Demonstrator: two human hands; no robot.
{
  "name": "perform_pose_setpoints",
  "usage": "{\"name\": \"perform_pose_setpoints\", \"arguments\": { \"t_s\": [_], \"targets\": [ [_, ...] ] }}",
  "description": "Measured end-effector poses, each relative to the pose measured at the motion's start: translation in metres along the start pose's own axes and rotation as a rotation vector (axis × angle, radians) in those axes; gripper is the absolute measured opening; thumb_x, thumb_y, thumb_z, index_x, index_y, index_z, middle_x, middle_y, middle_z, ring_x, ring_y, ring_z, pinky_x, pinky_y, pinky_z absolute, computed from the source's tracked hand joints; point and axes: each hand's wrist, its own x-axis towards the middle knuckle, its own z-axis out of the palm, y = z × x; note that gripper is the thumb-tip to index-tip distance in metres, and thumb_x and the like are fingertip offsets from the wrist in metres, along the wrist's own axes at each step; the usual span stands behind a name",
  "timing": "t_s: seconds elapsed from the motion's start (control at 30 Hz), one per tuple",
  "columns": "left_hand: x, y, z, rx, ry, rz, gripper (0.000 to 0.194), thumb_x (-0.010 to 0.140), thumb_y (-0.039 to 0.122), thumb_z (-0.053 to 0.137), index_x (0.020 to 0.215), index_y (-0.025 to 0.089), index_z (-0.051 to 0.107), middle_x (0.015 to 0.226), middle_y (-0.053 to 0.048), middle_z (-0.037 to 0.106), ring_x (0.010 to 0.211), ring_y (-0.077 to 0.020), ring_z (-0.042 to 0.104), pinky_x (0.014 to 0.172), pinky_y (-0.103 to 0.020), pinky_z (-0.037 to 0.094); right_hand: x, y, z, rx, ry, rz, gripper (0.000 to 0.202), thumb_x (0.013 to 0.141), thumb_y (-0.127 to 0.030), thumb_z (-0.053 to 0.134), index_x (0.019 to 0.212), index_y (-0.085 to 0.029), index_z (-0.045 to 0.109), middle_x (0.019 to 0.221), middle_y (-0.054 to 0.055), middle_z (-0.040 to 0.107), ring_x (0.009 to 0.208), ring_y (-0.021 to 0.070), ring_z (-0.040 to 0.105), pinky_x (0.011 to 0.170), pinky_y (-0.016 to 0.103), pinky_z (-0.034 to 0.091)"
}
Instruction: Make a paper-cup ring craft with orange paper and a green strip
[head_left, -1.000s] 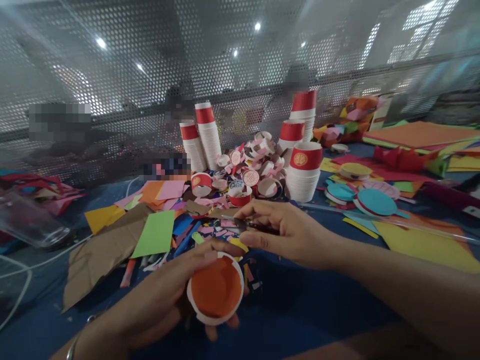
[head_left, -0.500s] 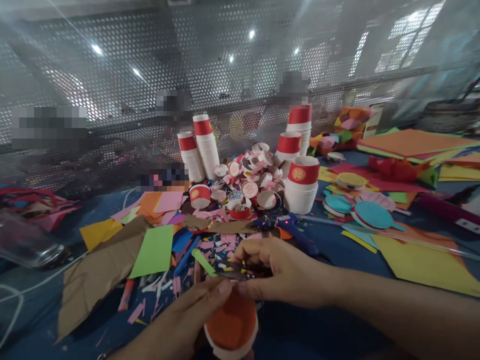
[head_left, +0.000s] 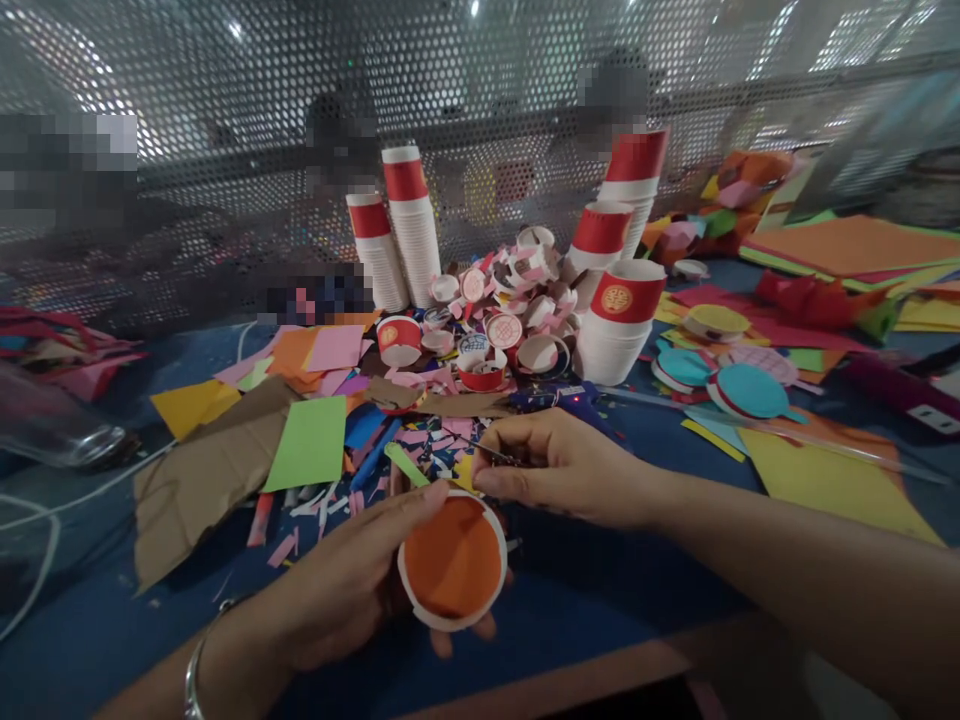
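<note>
My left hand [head_left: 375, 560] is closed around a short white-rimmed paper cup piece [head_left: 452, 560] with an orange paper disc across its face. Its thumb lies on the rim and its fingertips show below. A narrow light green paper strip [head_left: 405, 464] sticks out just beyond the thumb; whether it is joined to the cup piece I cannot tell. Above and to the right, my right hand [head_left: 555, 465] grips a small pair of scissors [head_left: 501, 455], their handles mostly hidden by the fingers. The scissors are apart from the cup piece.
Tall stacks of red and white paper cups [head_left: 411, 220] flank a heap of cut cup rings [head_left: 525, 300]. A blue glue gun [head_left: 555, 398] lies behind my right hand. Cardboard [head_left: 210, 480], a green sheet [head_left: 307, 443] and paper scraps spread leftward. Turquoise-faced discs [head_left: 750, 390] and yellow paper [head_left: 832, 475] lie right.
The scissors have moved away from the cup piece's edge, where the hands met. The cup piece is tilted so its orange face shows fully. The camera view has tipped downward.
</note>
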Motion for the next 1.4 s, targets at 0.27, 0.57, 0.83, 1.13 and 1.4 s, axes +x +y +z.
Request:
{"name": "perform_pose_setpoints", "arguments": {
  "t_s": [0.27,0.57,0.83,1.13,1.4],
  "targets": [
    [-0.004,0.016,-0.005,0.003,0.058,0.13,0.043,0.098,0.051,0.064,0.118,0.015,0.075,0.09,-0.014,0.08,0.073,-0.0249,0.078,0.049,-0.022,0.058,-0.002,-0.007,-0.009,-0.384,0.175,-0.065,0.025,0.095,-0.041,0.068,0.087,-0.018,0.063,0.076,-0.003,0.058,0.067,0.0122,0.05,0.063,0.026,0.04],
    [-0.009,0.042,-0.021,-0.1,0.239,0.505,0.041,0.104,0.033,0.052,0.138,0.015,0.063,0.106,-0.014,0.078,0.087,-0.0296,0.079,0.06,-0.034,0.066,-0.012,-0.024,-0.016,-0.987,0.155,0.071,0.018,0.097,-0.033,0.064,0.101,-0.016,0.069,0.088,0.005,0.075,0.074,0.0178,0.065,0.067,0.028,0.042],
    [-0.012,0.039,-0.021,-0.073,0.243,0.433,0.013,0.094,0.016,0.067,0.107,0.016,0.069,0.094,-0.007,0.082,0.085,-0.0269,0.08,0.071,-0.035,0.068,-0.025,-0.025,-0.006,-1.341,-0.016,0.19,0.026,0.099,-0.035,0.064,0.118,-0.018,0.071,0.107,0.014,0.08,0.094,0.0317,0.076,0.071,0.035,0.05],
    [-0.015,0.05,-0.015,-0.198,0.429,0.61,0.014,0.093,0.007,0.069,0.091,0.018,0.062,0.079,0.003,0.08,0.065,-0.0152,0.077,0.063,-0.025,0.066,-0.03,-0.021,0.0,-1.455,-0.08,0.251,0.026,0.098,-0.036,0.067,0.114,-0.017,0.069,0.1,0.013,0.08,0.087,0.0316,0.077,0.064,0.034,0.049],
    [-0.016,0.052,-0.026,-0.147,0.437,0.57,0.005,0.099,0.012,0.064,0.096,0.015,0.065,0.081,0.0,0.081,0.072,-0.0163,0.079,0.07,-0.024,0.066,-0.029,-0.025,0.002,-1.46,-0.115,0.235,0.022,0.1,-0.034,0.065,0.112,-0.016,0.069,0.104,0.013,0.079,0.094,0.0332,0.077,0.072,0.039,0.052]
  ]
}}
